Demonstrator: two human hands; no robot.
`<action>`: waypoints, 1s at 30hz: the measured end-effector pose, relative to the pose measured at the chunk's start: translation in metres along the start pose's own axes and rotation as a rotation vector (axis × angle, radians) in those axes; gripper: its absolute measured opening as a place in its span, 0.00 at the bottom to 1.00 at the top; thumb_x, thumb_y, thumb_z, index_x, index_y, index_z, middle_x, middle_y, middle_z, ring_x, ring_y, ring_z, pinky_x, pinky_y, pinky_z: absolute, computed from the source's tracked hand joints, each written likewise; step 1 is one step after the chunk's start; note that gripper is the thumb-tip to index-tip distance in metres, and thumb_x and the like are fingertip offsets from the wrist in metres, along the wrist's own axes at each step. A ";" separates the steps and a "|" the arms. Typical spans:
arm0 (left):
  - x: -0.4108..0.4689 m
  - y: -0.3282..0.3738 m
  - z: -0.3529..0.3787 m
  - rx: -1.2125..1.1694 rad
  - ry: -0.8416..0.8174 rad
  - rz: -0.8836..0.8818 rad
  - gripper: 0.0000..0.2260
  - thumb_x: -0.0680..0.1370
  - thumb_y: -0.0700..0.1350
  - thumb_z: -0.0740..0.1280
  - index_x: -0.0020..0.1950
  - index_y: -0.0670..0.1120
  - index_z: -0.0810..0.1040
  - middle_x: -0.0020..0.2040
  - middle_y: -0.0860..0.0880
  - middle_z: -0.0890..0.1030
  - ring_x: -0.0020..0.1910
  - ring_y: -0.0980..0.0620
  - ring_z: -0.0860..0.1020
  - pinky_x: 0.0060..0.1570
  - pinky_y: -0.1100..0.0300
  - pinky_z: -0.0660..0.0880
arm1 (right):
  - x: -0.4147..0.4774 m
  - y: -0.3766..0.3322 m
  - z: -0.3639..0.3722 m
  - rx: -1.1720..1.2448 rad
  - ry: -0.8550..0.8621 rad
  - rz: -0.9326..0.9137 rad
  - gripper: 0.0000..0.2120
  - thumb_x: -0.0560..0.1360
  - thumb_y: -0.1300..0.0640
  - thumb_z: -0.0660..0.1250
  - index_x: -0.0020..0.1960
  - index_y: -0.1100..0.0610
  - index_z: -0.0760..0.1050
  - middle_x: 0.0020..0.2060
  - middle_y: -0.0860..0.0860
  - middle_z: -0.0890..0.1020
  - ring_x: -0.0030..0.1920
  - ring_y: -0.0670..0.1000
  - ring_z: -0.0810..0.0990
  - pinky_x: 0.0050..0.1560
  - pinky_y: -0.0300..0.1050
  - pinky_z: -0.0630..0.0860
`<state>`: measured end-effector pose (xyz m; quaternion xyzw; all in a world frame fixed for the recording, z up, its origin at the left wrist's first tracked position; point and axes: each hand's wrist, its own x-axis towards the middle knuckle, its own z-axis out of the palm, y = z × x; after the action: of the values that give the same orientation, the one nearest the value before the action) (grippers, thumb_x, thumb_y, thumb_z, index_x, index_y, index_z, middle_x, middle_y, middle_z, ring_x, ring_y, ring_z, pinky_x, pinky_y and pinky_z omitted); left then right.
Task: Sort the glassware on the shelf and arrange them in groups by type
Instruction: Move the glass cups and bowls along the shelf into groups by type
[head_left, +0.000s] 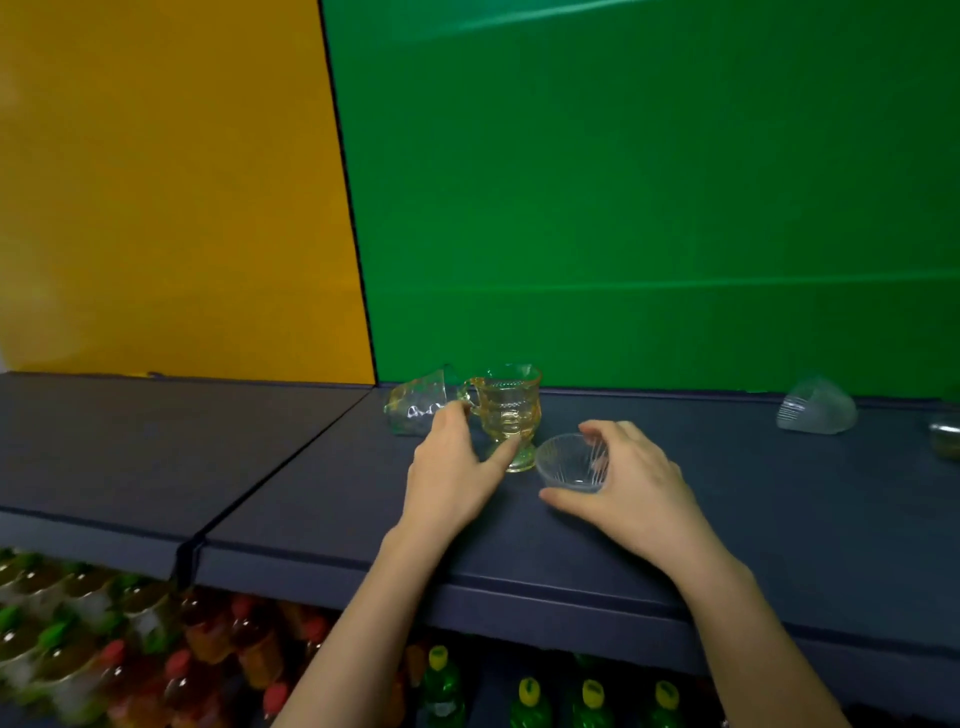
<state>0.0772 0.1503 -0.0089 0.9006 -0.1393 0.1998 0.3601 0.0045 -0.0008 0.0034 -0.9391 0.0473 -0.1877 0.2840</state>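
A yellow footed glass mug (508, 410) with a handle stands upright on the dark shelf (311, 483), near the green back wall. My left hand (456, 467) wraps its lower part, thumb on the stem. Just left of the mug a clear glass (418, 402) lies tipped on its side. My right hand (626, 483) grips a small clear ribbed bowl (569, 462), tilted, right of the mug's foot. Farther right another clear ribbed bowl (815, 406) lies on its side.
A glass jar (946, 435) is cut off by the right edge. The shelf has a seam (270, 475) running front to back. Below its front edge stand several bottles with green, red and yellow caps (530, 699). Yellow and green panels form the back wall.
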 end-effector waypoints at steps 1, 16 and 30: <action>0.004 0.000 0.002 -0.019 -0.012 -0.005 0.24 0.72 0.59 0.67 0.59 0.45 0.68 0.59 0.47 0.74 0.56 0.43 0.74 0.52 0.52 0.71 | -0.002 0.000 -0.001 -0.007 0.025 0.013 0.38 0.63 0.38 0.71 0.68 0.50 0.64 0.64 0.46 0.71 0.63 0.52 0.71 0.59 0.48 0.68; 0.044 0.003 0.019 -0.220 -0.234 -0.107 0.35 0.67 0.60 0.71 0.65 0.42 0.65 0.64 0.42 0.73 0.63 0.42 0.71 0.62 0.51 0.68 | -0.030 0.008 -0.013 -0.029 0.195 0.193 0.37 0.61 0.39 0.73 0.66 0.47 0.66 0.63 0.44 0.71 0.62 0.50 0.72 0.58 0.50 0.69; 0.029 0.029 0.030 -0.507 -0.310 -0.036 0.34 0.48 0.62 0.73 0.51 0.52 0.72 0.54 0.48 0.81 0.55 0.46 0.78 0.59 0.48 0.73 | -0.067 0.040 -0.052 -0.048 0.293 0.305 0.37 0.61 0.39 0.73 0.67 0.47 0.66 0.65 0.43 0.71 0.65 0.51 0.70 0.59 0.50 0.67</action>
<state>0.0988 0.1053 0.0019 0.8040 -0.2219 0.0124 0.5515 -0.0767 -0.0474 -0.0004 -0.8902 0.2342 -0.2760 0.2767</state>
